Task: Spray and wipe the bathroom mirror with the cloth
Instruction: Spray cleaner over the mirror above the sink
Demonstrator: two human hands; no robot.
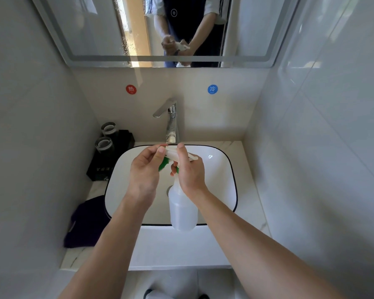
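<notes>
Both hands (145,169) grip spray bottle (183,210) over sink's rim (233,169).

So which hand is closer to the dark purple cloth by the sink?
Left. The left hand pinches the spray bottle's nozzle over the sink, up and right of the cloth. The right hand grips the bottle's neck, farther right.

I am seeing a white basin (225,169) with a dark rim sitting in a pale marble counter (251,190). A chrome tap (171,119) is standing behind it. Red (131,89) and blue (212,89) round stickers are showing on the wall. Two glasses (105,137) are resting on a black tray (115,156) at left.
</notes>
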